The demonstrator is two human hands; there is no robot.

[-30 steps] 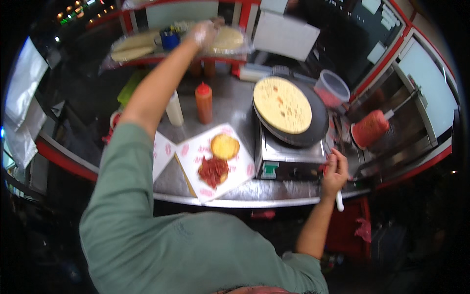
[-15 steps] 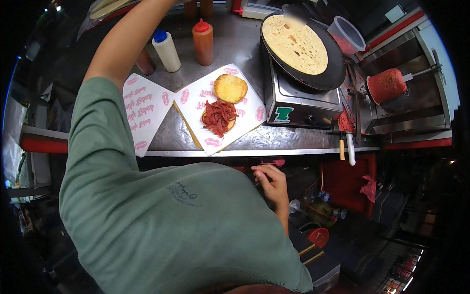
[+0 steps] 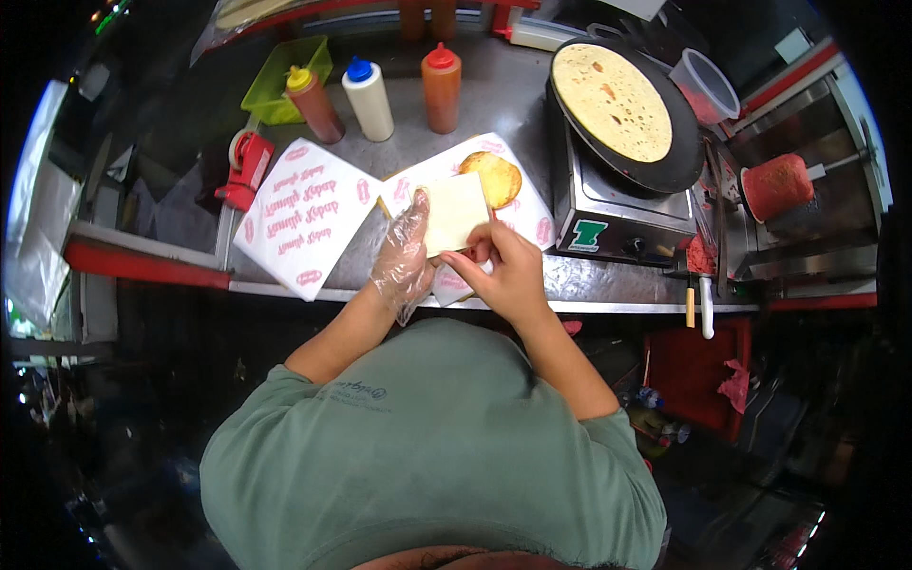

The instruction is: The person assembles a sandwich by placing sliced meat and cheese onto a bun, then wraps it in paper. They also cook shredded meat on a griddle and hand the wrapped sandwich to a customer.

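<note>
A pale yellow square slice [image 3: 458,211], which looks like cheese in its wrapper, is held up over the front of the counter. My left hand [image 3: 403,249], in a clear plastic glove, grips its left side with the thumb on top. Bare, my right hand [image 3: 508,271] pinches the lower right edge between thumb and fingers. Behind the slice lies a toasted bun half [image 3: 496,180], cut face up, on a printed paper sheet [image 3: 534,211]. My hands and the slice hide the other bun half with the shredded meat.
Left of my hands lies another printed sheet [image 3: 304,214], beside a red tape dispenser [image 3: 249,166]. Squeeze bottles [image 3: 369,100] and a green basket [image 3: 285,81] stand behind. On the right, a flatbread [image 3: 613,103] covers a hot plate [image 3: 679,157]; a white-handled knife [image 3: 706,304] juts past the counter edge.
My left arm has come back from the far left of the counter. Both hands now meet over the bun, holding the pale slice; my right hand has risen from below the counter edge.
</note>
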